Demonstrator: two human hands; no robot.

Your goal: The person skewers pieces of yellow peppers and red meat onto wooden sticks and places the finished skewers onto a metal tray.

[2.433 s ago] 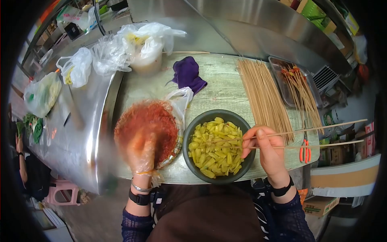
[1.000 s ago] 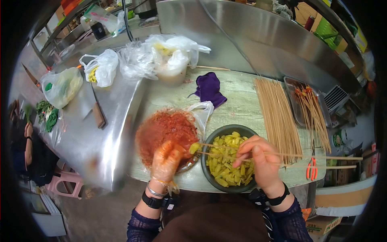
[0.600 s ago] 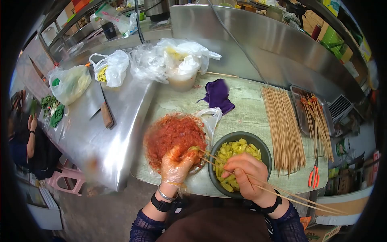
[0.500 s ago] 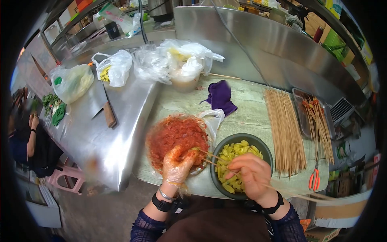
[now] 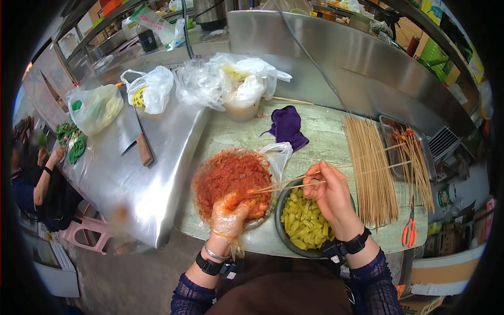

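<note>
My left hand (image 5: pixel 229 214), in a clear plastic glove smeared red, is at the near side of a bowl of red marinated meat (image 5: pixel 231 170). Its fingers are closed on some of the meat at the tips of the bamboo skewers (image 5: pixel 286 185). Two or so skewers run from there to my right hand (image 5: pixel 329 191), which is bare and pinches them above a dark bowl (image 5: pixel 278 220). Pieces of green pickled pepper (image 5: pixel 304 223) fill that bowl. What exactly lies under my left fingers is partly hidden.
Right of the bowls lies a bundle of bare skewers (image 5: pixel 370 173). Beyond it, a metal tray (image 5: pixel 386 123) holds loaded skewers (image 5: pixel 409 147), near orange-handled scissors (image 5: pixel 409 231). A purple cloth (image 5: pixel 286 126), plastic bags (image 5: pixel 152 89) and a cleaver (image 5: pixel 142 149) lie farther back. Another person (image 5: pixel 39 184) sits left.
My right hand has risen and moved away from the pepper pieces, with the skewers now lying flatter toward my left hand. My left hand stays over the meat. The other person's arm has shifted.
</note>
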